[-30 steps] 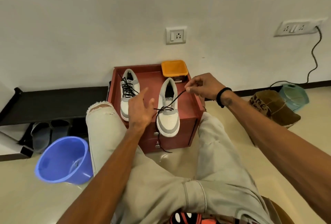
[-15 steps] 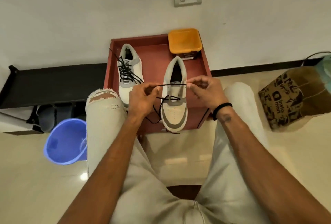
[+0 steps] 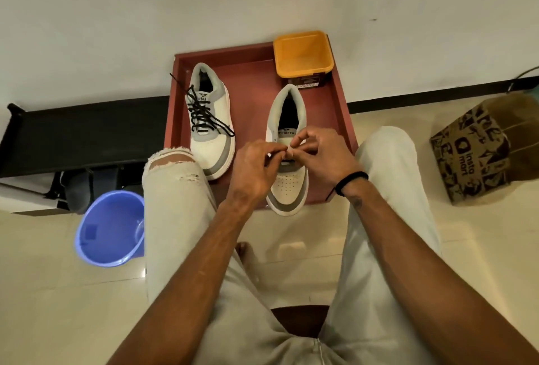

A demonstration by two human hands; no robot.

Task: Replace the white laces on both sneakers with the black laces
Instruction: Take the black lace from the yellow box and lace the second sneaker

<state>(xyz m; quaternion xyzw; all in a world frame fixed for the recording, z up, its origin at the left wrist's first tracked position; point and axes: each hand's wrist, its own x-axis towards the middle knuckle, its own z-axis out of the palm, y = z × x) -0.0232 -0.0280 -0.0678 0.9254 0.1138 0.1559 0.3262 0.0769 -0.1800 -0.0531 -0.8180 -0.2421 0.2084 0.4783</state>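
Observation:
Two white-and-grey sneakers stand on a red tray [image 3: 256, 79]. The left sneaker [image 3: 210, 122] is threaded with a black lace whose ends lie loose. My hands meet over the eyelets of the right sneaker [image 3: 287, 186]. My left hand [image 3: 256, 166] and my right hand [image 3: 323, 157] have their fingertips pinched together at the tongue, holding the second black lace [image 3: 287, 162]. Only a short dark stretch of it shows across the lowest eyelets; the rest is hidden under my fingers. No white lace is in sight.
An orange tub [image 3: 302, 54] sits on a dark box at the tray's back right corner. A blue bucket [image 3: 110, 227] stands on the floor at the left by a low black shelf [image 3: 87, 131]. A printed paper bag [image 3: 472, 149] is at the right. My knees flank the tray.
My hands held the black lace stretched wide across the right sneaker; they have come together at its tongue. The camera has tipped further down.

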